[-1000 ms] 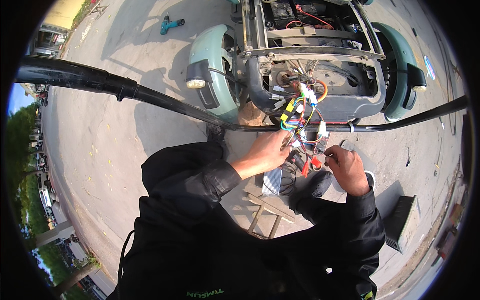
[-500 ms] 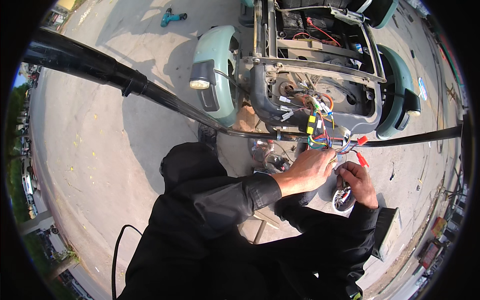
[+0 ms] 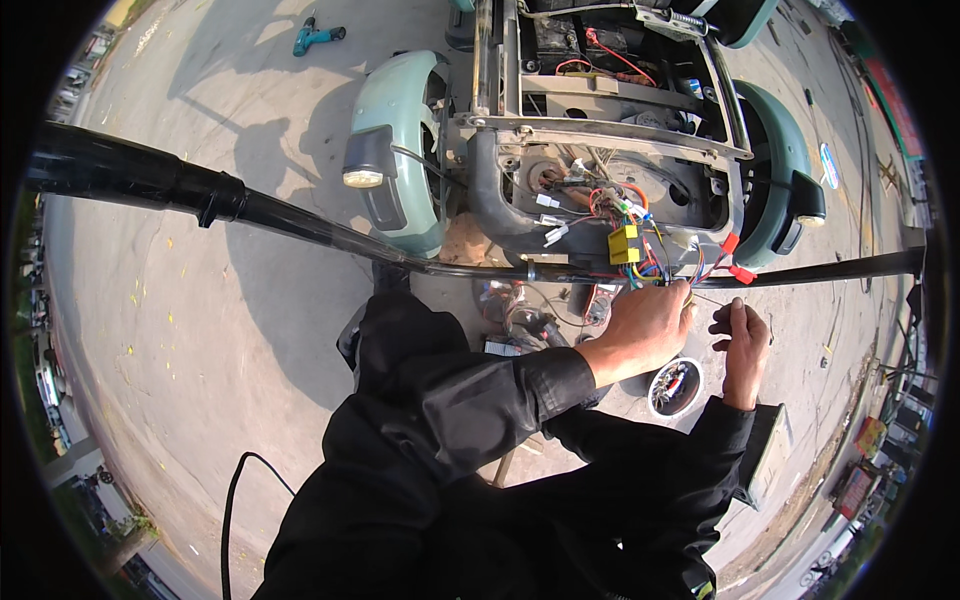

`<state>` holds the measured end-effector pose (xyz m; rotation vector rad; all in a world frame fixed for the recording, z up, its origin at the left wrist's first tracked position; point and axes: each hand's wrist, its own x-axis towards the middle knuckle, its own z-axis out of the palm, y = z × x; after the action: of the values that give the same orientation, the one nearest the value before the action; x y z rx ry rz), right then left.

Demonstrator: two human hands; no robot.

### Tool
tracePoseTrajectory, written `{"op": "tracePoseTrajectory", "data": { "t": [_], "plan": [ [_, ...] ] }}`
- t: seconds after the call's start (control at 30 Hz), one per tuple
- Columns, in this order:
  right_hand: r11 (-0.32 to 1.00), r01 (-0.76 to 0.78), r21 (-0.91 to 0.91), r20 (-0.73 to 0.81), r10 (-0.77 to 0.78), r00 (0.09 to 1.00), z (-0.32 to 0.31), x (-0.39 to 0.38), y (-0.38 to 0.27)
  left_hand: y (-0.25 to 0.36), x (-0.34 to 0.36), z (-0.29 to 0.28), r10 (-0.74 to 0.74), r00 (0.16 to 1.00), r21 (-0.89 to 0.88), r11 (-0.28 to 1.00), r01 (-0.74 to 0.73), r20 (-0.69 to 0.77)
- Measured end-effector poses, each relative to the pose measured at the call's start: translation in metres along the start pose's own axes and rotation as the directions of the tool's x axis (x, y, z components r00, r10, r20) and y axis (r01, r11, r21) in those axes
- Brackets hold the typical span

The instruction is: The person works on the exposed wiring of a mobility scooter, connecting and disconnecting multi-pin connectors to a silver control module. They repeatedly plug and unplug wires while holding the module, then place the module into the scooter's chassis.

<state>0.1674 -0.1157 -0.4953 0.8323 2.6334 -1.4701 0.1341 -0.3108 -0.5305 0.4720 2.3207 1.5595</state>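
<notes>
My left hand (image 3: 650, 325) is closed around a bundle of coloured wires (image 3: 650, 272) in front of a black bar (image 3: 460, 268). A yellow connector block (image 3: 623, 244) hangs in the harness just above this hand. Two red-capped leads, one with its red cap (image 3: 741, 273) over the bar, stick out to the right of the bundle. My right hand (image 3: 743, 345) is raised beside it, thumb and curled fingers apart, and I see nothing held in it. Beyond the bar, the vehicle frame (image 3: 600, 128) holds more wires and loose white plugs (image 3: 556, 234).
A white bucket (image 3: 652, 388) with small parts stands below my hands. Left of it lie a red-edged meter (image 3: 600, 304) and a heap of wires and parts (image 3: 520, 318). Green fenders (image 3: 400, 110) flank the frame. A teal cordless drill (image 3: 316, 37) lies on the ground at far left.
My right hand has drawn away from the wires to the right, its fingers parting. The left hand keeps its grip. The yellow block has turned, and the whole view has shifted slightly.
</notes>
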Motion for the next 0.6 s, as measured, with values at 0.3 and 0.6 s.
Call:
{"op": "tracePoseTrajectory", "data": {
  "t": [0.3,0.6],
  "plan": [
    [0.87,0.332,0.364,0.106,-0.393,0.913,-0.001,-0.019,-0.018,0.016,0.01,-0.019,-0.046,0.996,-0.156,0.987,0.034,-0.071],
    [0.616,-0.08,0.784,0.276,-0.23,0.933,0.028,-0.021,-0.024,0.014,0.016,-0.022,-0.042,0.997,0.01,0.999,0.041,0.064]
  ]
}}
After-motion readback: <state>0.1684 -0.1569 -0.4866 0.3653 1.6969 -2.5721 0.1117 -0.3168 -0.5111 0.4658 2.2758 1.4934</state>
